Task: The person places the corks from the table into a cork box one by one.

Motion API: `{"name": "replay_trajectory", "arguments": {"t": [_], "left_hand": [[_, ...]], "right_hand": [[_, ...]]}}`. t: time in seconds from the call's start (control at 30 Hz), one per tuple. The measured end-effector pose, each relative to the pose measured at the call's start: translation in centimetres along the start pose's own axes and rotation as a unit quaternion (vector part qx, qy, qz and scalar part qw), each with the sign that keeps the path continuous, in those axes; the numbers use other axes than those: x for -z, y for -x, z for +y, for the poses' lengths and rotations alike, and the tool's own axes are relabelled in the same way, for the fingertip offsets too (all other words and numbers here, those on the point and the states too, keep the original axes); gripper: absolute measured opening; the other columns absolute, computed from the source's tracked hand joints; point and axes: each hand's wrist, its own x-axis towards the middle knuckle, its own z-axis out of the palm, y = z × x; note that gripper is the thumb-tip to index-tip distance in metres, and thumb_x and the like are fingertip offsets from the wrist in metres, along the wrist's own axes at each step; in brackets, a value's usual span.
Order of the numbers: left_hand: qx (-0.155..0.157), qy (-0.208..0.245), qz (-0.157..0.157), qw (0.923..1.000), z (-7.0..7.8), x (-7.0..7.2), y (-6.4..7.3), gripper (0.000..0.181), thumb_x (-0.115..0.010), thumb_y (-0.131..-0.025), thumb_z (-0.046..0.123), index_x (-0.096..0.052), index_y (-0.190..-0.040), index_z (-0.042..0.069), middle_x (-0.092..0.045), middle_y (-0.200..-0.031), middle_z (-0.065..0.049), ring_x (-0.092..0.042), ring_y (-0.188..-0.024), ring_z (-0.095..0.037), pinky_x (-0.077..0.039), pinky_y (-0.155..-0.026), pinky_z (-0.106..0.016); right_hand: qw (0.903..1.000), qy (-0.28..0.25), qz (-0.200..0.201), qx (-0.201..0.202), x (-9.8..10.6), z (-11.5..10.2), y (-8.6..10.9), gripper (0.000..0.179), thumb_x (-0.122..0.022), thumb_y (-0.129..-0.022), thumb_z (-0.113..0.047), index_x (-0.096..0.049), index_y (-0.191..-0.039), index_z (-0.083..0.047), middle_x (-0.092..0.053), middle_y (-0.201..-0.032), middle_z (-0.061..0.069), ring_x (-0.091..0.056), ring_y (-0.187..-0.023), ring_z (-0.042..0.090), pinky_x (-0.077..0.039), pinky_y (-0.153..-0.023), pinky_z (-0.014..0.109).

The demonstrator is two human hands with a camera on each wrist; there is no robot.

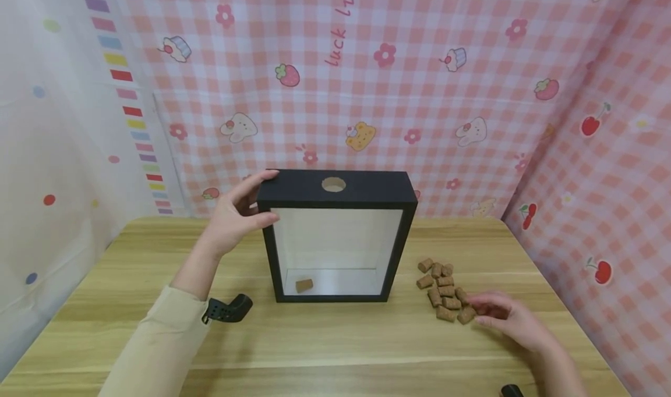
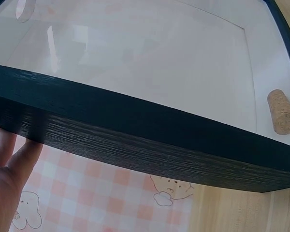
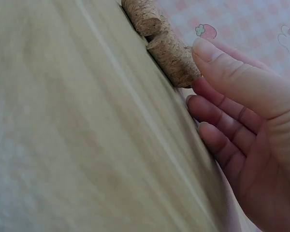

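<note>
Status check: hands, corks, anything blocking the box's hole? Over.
Left hand grips black box near upper corner. Right hand at edge of cork pile. One cork inside box. Top hole unobstructed.

The hanging cloth [image 1: 335, 103] is checked pink-and-white, the rectangular box frame [image 1: 372, 188] coloured black, the cork cylinders [image 1: 451, 303] speckled brown.

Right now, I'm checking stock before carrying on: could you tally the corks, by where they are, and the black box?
Loose corks on the table: 11 visible
Cork inside the box: 1
Black box: 1
Total: 13 (12 corks, 1 box)
</note>
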Motion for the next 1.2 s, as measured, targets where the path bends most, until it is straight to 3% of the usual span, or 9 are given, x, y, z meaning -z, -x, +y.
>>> {"name": "replay_trajectory", "arguments": {"t": [0.3, 0.6, 0.93, 1.2], "left_hand": [[-0.003, 0.006, -0.003, 1.0, -0.18, -0.04, -0.02, 0.067, -0.072, -0.083, -0.011, -0.054, -0.143, 0.011, -0.056, -0.136, -0.009, -0.057, -0.118, -0.022, -0.052, -0.085, -0.028], [0.0, 0.001, -0.002, 1.0, -0.18, 0.03, -0.01, 0.066, -0.072, -0.084, -0.01, -0.053, -0.143, 0.012, -0.055, -0.135, -0.009, -0.057, -0.118, -0.022, -0.051, -0.086, -0.028], [-0.004, 0.004, -0.002, 1.0, -0.14, 0.14, 0.07, 0.067, -0.072, -0.084, -0.01, -0.053, -0.144, 0.012, -0.056, -0.135, -0.008, -0.057, -0.117, -0.021, -0.051, -0.085, -0.028], [-0.006, 0.002, -0.004, 1.0, -0.18, 0.07, 0.03, 0.067, -0.073, -0.083, -0.01, -0.053, -0.144, 0.011, -0.055, -0.136, -0.009, -0.057, -0.118, -0.022, -0.051, -0.087, -0.029]], "right_hand": [[0.9998, 0.015, 0.011, 0.002, -0.19, 0.08, 0.2, 0.034, -0.068, -0.087, 0.009, -0.068, -0.12, 0.001, -0.066, -0.11, 0.003, -0.06, -0.091, 0.009, -0.05, -0.074, 0.023], [0.9968, 0.065, 0.025, -0.04, -0.31, -0.13, 0.18, 0.026, -0.072, -0.087, 0.0, -0.071, -0.113, -0.005, -0.065, -0.102, 0.0, -0.059, -0.084, 0.01, -0.049, -0.068, 0.025], [0.9959, 0.069, 0.033, -0.047, -0.45, -0.04, 0.05, 0.021, -0.072, -0.088, -0.001, -0.071, -0.109, -0.005, -0.065, -0.098, -0.001, -0.059, -0.081, 0.011, -0.048, -0.067, 0.025], [0.9966, 0.045, 0.047, -0.05, -0.34, 0.12, 0.33, 0.021, -0.069, -0.088, 0.004, -0.069, -0.11, 0.003, -0.068, -0.103, -0.006, -0.062, -0.084, 0.008, -0.05, -0.068, 0.025]]}}
